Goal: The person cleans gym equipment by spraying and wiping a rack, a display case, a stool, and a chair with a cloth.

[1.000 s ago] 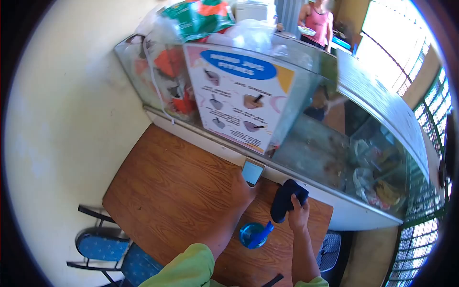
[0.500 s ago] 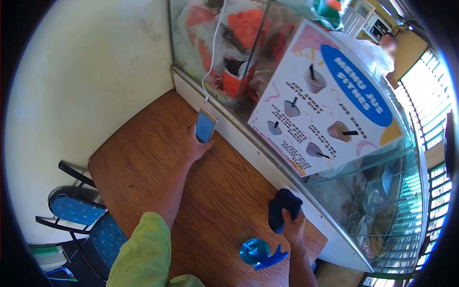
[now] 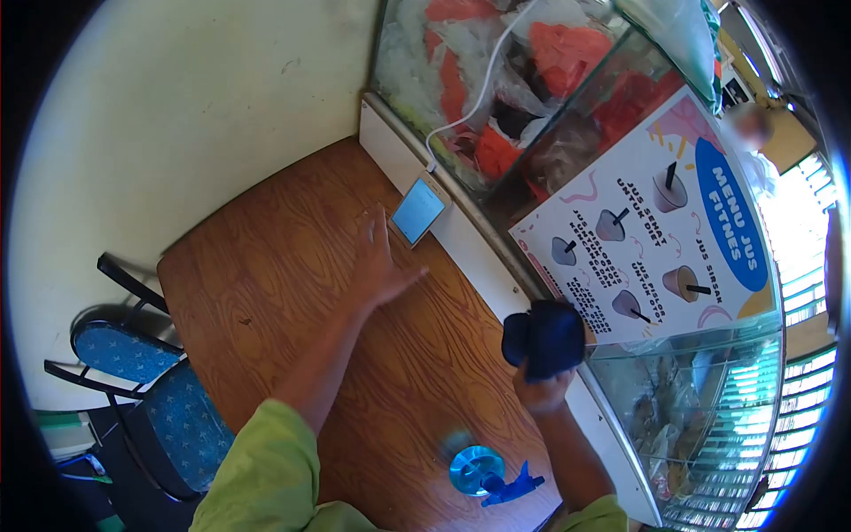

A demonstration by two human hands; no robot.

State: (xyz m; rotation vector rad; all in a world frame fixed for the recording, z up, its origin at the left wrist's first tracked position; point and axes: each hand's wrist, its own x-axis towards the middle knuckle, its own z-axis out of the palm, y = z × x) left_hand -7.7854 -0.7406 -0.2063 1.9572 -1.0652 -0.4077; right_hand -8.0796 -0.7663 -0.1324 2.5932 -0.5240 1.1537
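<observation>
My left hand (image 3: 379, 270) is open over the wooden table (image 3: 266, 257), fingers spread, just below a phone (image 3: 417, 210). The phone leans against the white base of the glass case, its screen lit, with a white cable (image 3: 479, 99) running up from it. My right hand (image 3: 542, 387) is closed on a dark blue cloth item (image 3: 554, 339), held near the table's right edge. Below it, a blue spray bottle (image 3: 479, 470) with a blue trigger head stands on the table.
The glass case (image 3: 523, 257) with plastic bags inside borders the table, a menu poster (image 3: 651, 226) on its front. Blue chairs (image 3: 191, 426) stand at the left beside a pale wall (image 3: 186, 115). A person (image 3: 752, 146) is at the far upper right.
My left hand has let go of the phone, which now leans against the case, and its fingers have spread. My right hand has raised and turned the dark cloth item. The view has shifted.
</observation>
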